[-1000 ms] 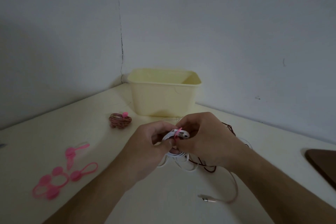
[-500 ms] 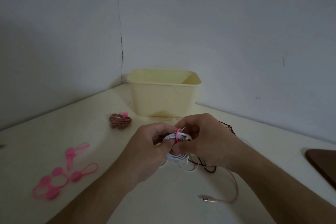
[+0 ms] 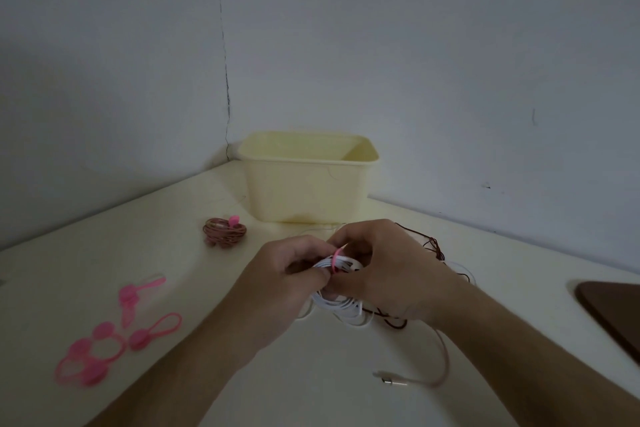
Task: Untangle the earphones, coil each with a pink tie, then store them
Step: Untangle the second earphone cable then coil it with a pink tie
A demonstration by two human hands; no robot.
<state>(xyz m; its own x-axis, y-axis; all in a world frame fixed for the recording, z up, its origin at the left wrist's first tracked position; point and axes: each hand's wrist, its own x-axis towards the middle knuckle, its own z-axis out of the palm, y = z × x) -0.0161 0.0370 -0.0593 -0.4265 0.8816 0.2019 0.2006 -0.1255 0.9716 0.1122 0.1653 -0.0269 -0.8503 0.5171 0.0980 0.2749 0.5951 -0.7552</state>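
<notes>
Near the middle of the desk (image 3: 173,246), seen from the head camera, both hands meet over a white coil (image 3: 341,305) of earphone cable. The left hand (image 3: 287,284) has its fingers curled round the coil's left side, thumb pressed on the top strands. The right hand (image 3: 391,274) curls its fingers round the right side and pinches a pink tie (image 3: 335,258), which wraps over the top of the coil with its tip poking up between the two hands. Loose white loops hang below the hands and touch the desk.

Behind and under the right hand lies a dark brown cable (image 3: 436,250), still loose. A pale cable with a plug (image 3: 391,378) curves toward the front edge.

At the back corner, against the wall, stands a yellow tub (image 3: 304,191). Just left of it, nearer the front, rests a brown coil (image 3: 223,232) already bound with a pink tie.

Toward the left edge lie spare ties (image 3: 104,336), pink, some overlapping. At the right edge a dark brown board (image 3: 613,308) is partly in view.
</notes>
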